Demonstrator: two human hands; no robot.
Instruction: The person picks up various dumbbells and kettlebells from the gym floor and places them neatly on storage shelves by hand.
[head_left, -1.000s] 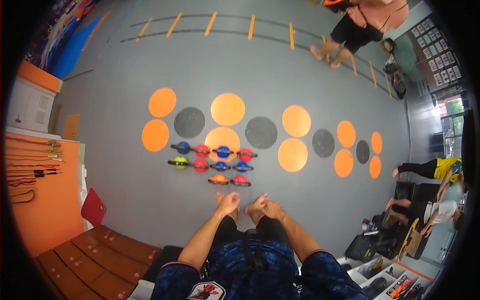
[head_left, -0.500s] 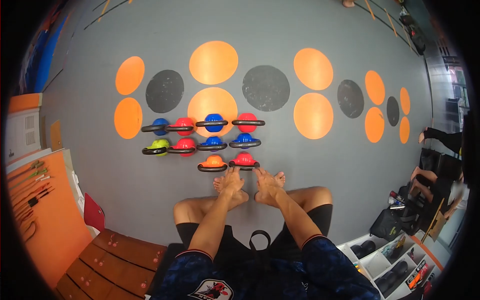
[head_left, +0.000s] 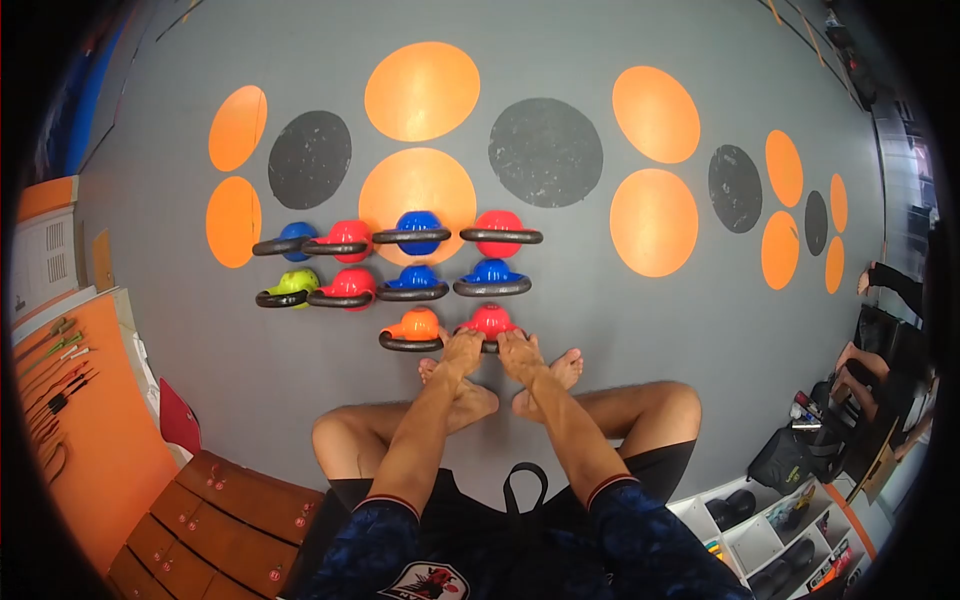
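Observation:
A red kettlebell (head_left: 490, 320) with a black handle rests on the grey floor in front of my feet. My left hand (head_left: 461, 352) is at the left end of its handle, fingers curled over it. On the right end of the same handle lies my right hand (head_left: 518, 352), its fingers also closed round it. Just left stands an orange kettlebell (head_left: 413, 324), close to my left hand. Behind these, a blue kettlebell (head_left: 491, 272) and another blue one (head_left: 420, 279) stand in a row with a red one (head_left: 350, 284) and a lime one (head_left: 292, 284).
A farther row has a red kettlebell (head_left: 498, 230) and a blue one (head_left: 418, 230). Orange circles (head_left: 655, 222) mark the floor. Brown padded seating (head_left: 215, 510) is at lower left, a shelf (head_left: 745, 545) at lower right. Another person's legs (head_left: 860, 370) show at right.
Both hands have closed onto the red kettlebell's handle, where their fingers were extended before. The view has moved closer to the kettlebells.

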